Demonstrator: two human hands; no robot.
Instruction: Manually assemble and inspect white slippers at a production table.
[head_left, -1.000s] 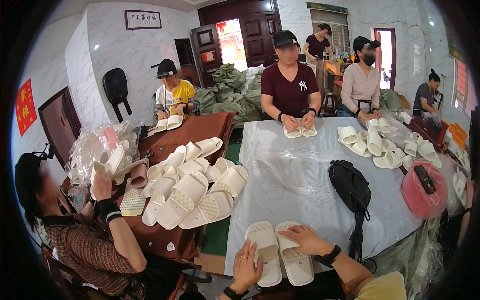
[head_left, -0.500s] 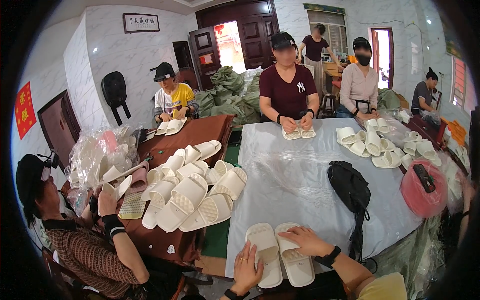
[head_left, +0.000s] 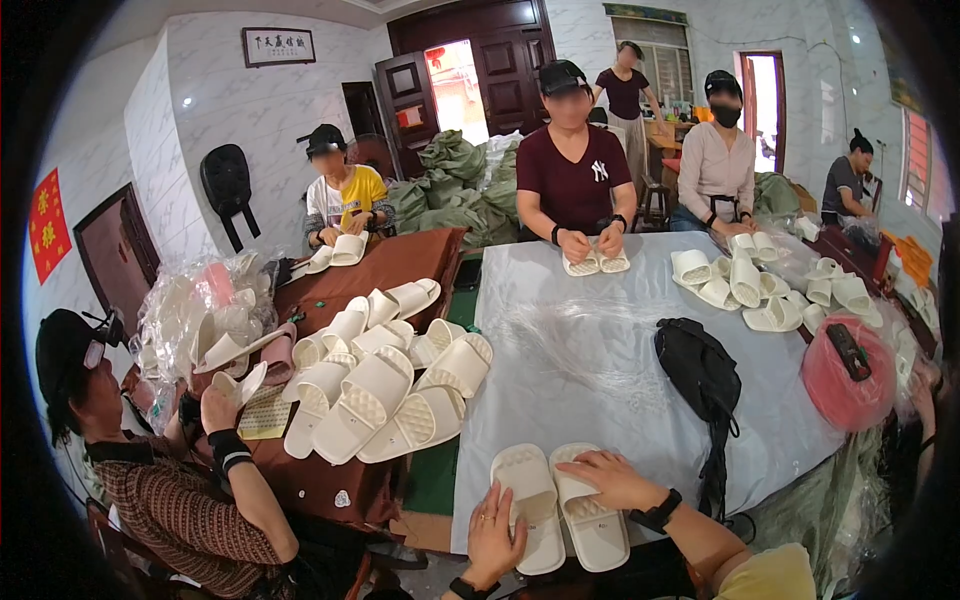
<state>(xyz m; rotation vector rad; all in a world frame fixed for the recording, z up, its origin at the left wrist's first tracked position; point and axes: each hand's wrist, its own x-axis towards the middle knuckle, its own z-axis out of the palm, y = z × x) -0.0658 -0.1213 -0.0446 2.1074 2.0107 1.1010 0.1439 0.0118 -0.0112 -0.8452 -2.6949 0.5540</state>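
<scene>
Lower centre: slipper pair [head_left: 560,505] lies at the table [head_left: 600,360] edge, left hand [head_left: 493,535] and right hand [head_left: 610,478] flat on it, fingers open, gripping nothing; a push could tip it off.

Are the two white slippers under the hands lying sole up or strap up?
Sole up: both white slippers lie flat side by side, textured soles showing, no strap visible.

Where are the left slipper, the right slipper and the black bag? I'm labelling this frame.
left slipper [head_left: 528,478], head view, on its strap
right slipper [head_left: 597,525], head view, on its sole
black bag [head_left: 697,365], head view, on its body
</scene>
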